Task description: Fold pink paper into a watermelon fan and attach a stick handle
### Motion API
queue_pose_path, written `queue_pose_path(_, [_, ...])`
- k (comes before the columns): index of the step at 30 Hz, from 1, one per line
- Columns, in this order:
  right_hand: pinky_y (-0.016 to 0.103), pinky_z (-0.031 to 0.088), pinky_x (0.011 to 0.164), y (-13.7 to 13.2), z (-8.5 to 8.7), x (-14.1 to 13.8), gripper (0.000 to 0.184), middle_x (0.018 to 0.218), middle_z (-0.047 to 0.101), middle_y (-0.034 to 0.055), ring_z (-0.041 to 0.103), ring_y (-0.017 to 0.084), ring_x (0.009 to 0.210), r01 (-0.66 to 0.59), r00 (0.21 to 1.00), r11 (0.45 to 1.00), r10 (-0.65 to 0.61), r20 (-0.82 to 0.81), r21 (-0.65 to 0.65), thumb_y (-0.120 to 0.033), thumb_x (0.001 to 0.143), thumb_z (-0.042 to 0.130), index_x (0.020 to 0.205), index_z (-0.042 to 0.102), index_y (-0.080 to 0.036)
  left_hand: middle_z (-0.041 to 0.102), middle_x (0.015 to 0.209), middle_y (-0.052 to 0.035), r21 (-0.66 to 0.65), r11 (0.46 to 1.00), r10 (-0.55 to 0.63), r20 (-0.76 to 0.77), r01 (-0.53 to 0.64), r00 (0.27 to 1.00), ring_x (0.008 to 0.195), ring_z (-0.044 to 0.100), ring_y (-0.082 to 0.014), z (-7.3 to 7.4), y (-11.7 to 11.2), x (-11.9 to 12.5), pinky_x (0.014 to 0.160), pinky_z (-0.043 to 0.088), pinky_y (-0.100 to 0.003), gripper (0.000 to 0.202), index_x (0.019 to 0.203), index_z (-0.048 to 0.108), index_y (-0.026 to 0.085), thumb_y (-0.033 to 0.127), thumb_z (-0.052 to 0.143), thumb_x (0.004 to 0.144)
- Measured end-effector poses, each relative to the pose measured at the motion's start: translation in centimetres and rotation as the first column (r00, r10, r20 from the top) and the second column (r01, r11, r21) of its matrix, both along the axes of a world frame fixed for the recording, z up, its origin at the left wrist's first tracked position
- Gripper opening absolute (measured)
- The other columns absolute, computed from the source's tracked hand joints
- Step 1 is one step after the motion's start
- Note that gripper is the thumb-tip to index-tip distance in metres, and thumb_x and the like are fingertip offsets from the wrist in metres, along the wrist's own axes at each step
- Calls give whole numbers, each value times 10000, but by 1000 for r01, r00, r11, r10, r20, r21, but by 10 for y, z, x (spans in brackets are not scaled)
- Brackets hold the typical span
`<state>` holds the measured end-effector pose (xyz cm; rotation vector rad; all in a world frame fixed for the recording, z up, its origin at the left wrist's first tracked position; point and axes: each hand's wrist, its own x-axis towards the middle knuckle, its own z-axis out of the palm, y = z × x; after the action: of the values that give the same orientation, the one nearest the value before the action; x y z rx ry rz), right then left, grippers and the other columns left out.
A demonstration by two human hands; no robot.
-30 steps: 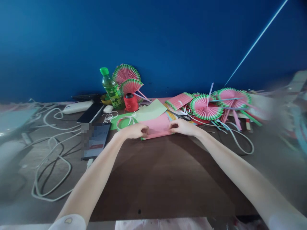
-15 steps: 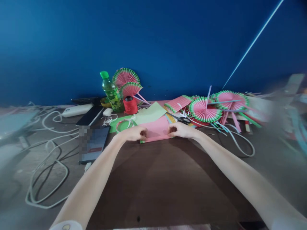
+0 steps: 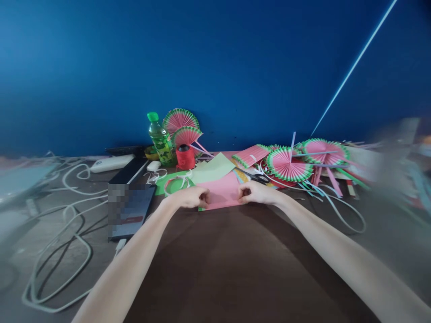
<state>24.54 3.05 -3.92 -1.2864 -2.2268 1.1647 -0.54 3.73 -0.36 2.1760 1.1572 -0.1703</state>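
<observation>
1. Pink paper (image 3: 222, 190) sits between our two hands, by the near edge of the paper pile on the brown tabletop (image 3: 229, 269).
2. Our left hand (image 3: 190, 197) curls at its near left corner, thumb and fingertips seemingly pinched together on the edge; a sliver of green shows just below.
3. Our right hand (image 3: 260, 193) mirrors it at the near right corner, thumb and forefinger bent into a ring and apparently closed on the paper.
4. We judge the sheet very light and thin, stiff enough to hold a crease yet quick to bend, wrinkle or tear under a hard tug. It may slide easily on the smooth tabletop, so we do best with a gentle pinch at both near corners, pulling evenly. Whether the line along the near edge is a fold or a shadow, we cannot tell.
5. Just beyond lies a pale green sheet (image 3: 213, 168), the pink one seeming to overlap it; dark-handled scissors (image 3: 257, 177) rest close past our right hand.
6. Farther right, we see pleated pink-and-green fans (image 3: 289, 164); farther left, a green-capped bottle (image 3: 160, 139) stands near the blue wall (image 3: 215, 67).
</observation>
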Motion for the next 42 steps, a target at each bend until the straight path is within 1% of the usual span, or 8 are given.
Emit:
queue_pose_path(10, [232, 343, 565, -1, -3, -1, 93, 611, 552, -23, 475, 109, 578, 9, 999, 998, -11, 52, 57, -234, 637, 625, 656, 581, -155, 547, 730, 1, 16, 1000, -17, -22, 17, 1000, 658, 488, -135, -3, 0, 0, 573, 352, -227, 137, 747, 512, 168, 267, 563, 670])
queue_pose_path(13, [237, 359, 578, -3, -2, -4, 67, 634, 532, -18, 473, 115, 597, -14, 997, 996, 8, 74, 84, -203, 669, 607, 687, 564, -155, 555, 810, -22, 79, 996, -50, 21, 48, 999, 729, 497, -153, -5, -1, -1, 641, 372, -241, 181, 822, 526, 165, 281, 564, 689])
queue_pose_path(18, [301, 396, 789, -9, 0, -4, 164, 852, 513, 37, 491, 154, 816, -150, 988, 955, 137, 67, 255, -153, 739, 558, 892, 616, -159, 475, 1034, -51, 144, 981, -139, 81, 126, 987, 974, 455, -192, -5, -3, -3, 852, 358, -282, 367, 1085, 545, 231, 305, 548, 726])
queue_pose_path(23, [363, 320, 933, -8, -6, 0, 340, 983, 495, 51, 443, 177, 973, -278, 960, 895, 244, 140, 349, -99, 787, 496, 1051, 642, -255, 484, 1087, -34, 109, 983, -154, 39, 149, 987, 1035, 431, -182, -8, -1, -3, 944, 318, -298, 355, 1083, 586, 264, 283, 546, 731])
queue_pose_path(26, [377, 315, 934, -7, -8, 1, 336, 989, 499, 57, 431, 183, 967, -297, 953, 884, 249, 173, 361, -115, 810, 481, 1055, 651, -271, 536, 1077, -41, 112, 984, -149, 62, 142, 987, 1014, 456, -165, -9, -2, -2, 927, 342, -286, 386, 1122, 559, 244, 227, 529, 738])
queue_pose_path(33, [398, 294, 941, -9, -4, -1, 496, 1002, 503, 46, 405, 191, 975, -295, 948, 890, 227, 223, 348, 17, 720, 462, 1033, 657, -314, 591, 1071, -22, 130, 981, -152, 50, 145, 987, 1021, 482, -154, -9, -2, -3, 908, 359, -267, 434, 1103, 575, 272, 137, 500, 698])
queue_pose_path(38, [381, 334, 865, -9, -1, -1, 444, 918, 534, 56, 425, 196, 904, -275, 945, 888, 179, 273, 369, -2, 705, 475, 965, 693, -288, 571, 1083, -19, 91, 985, -152, 61, 147, 986, 1031, 479, -160, -9, -1, -1, 875, 377, -261, 429, 993, 650, 282, 72, 452, 675])
queue_pose_path(42, [349, 347, 822, -7, 1, -1, 346, 856, 574, 45, 465, 177, 840, -290, 940, 872, 184, 286, 394, -64, 738, 506, 917, 710, -278, 532, 1075, -29, 38, 979, -200, 79, 198, 977, 976, 495, -149, -9, 4, -2, 859, 377, -241, 361, 976, 673, 261, 119, 493, 697])
